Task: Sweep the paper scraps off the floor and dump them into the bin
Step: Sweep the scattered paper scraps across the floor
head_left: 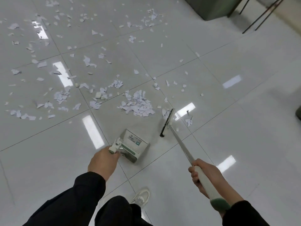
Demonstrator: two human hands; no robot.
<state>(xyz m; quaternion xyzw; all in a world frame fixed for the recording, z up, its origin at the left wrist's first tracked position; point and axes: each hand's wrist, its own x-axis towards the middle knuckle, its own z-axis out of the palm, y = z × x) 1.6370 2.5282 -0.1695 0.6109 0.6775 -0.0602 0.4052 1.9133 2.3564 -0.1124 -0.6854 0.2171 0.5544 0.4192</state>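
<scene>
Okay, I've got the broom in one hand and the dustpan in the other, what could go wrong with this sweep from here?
1. The broom head sits right of the big pile, while the dustpan stands nearer you, so a sideways stroke may push the paper past it.
2. Some scraps lie behind the broom head and may be missed.
3. The scraps look light; a fast stroke might scatter them over the glossy floor.

We see a glossy white tiled floor (228,79) with thin dark grout lines, mirroring bright ceiling lights. A white sneaker (141,196) stands on it below black trouser legs (117,211). Thin dark metal furniture legs (263,15) slant at top right.
</scene>
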